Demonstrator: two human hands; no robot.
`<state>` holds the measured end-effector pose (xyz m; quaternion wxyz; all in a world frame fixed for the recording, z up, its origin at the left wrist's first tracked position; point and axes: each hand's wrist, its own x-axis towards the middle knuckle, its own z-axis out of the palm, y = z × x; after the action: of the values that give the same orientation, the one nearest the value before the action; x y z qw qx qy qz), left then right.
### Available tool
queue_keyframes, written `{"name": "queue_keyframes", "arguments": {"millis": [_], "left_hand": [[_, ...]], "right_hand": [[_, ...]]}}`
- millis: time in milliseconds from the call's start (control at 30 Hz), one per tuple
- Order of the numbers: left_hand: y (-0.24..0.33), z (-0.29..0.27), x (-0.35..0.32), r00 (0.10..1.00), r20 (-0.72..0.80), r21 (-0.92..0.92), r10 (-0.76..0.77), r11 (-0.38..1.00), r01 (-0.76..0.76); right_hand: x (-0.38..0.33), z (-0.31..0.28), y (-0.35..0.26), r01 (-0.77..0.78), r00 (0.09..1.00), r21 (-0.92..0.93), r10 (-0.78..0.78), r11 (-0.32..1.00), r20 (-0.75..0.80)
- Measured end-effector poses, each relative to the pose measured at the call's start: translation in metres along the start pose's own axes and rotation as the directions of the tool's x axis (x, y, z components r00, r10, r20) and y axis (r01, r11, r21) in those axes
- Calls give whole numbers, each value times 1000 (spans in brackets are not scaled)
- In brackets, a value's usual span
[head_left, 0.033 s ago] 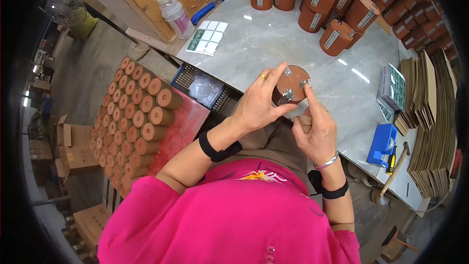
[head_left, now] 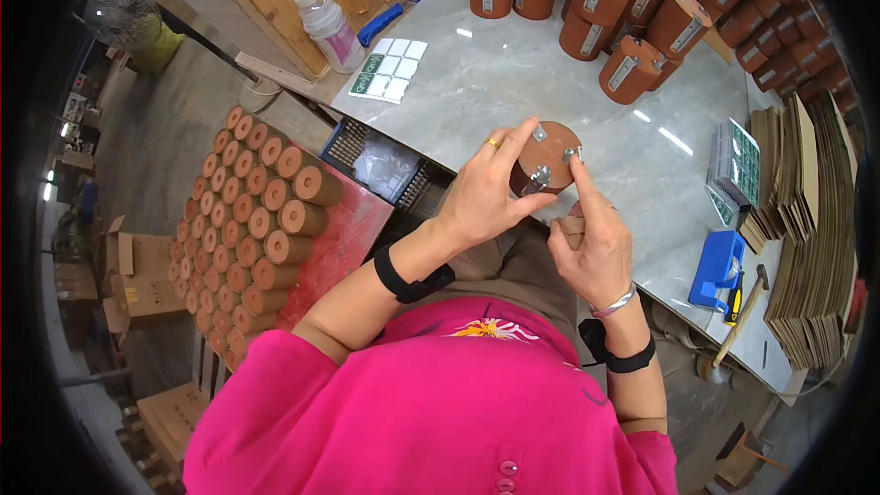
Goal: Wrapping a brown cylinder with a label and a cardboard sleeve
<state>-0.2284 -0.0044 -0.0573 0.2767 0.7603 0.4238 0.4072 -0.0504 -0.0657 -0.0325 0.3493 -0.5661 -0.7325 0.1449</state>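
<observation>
A round reddish-brown block with small metal fittings is held between my hands, above the near edge of the grey tabletop. My left hand grips its left side, index finger along the top and thumb at the lower edge. My right hand touches the block's right edge, with its index fingertip pressed on a metal fitting. Its other fingers curl below, partly hidden. Against the right thumb sits a tan piece, possibly cloth or a finger cover.
Similar brown blocks with metal strips are stacked at the back right. Several brown cylinders with centre holes stand on a red surface at left. Cardboard sheets, a blue case, a hammer and a plastic bottle surround the workspace.
</observation>
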Motion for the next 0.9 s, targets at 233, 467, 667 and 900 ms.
{"name": "queue_keyframes", "arguments": {"millis": [233, 467, 667, 900], "left_hand": [[1, 9, -13, 986, -140, 65, 94, 994, -86], [-9, 14, -15, 988, -149, 38, 48, 998, -43], [-6, 7, -4, 992, -114, 66, 60, 996, -53], [-3, 1, -12, 991, -95, 144, 92, 987, -77]], "right_hand": [[8, 6, -9, 75, 985, -66, -64, 995, 159], [5, -2, -16, 115, 984, -25, -110, 993, 140], [9, -17, -10, 218, 953, -217, -159, 952, 260], [13, -27, -1, 183, 962, -238, -123, 954, 244]]}}
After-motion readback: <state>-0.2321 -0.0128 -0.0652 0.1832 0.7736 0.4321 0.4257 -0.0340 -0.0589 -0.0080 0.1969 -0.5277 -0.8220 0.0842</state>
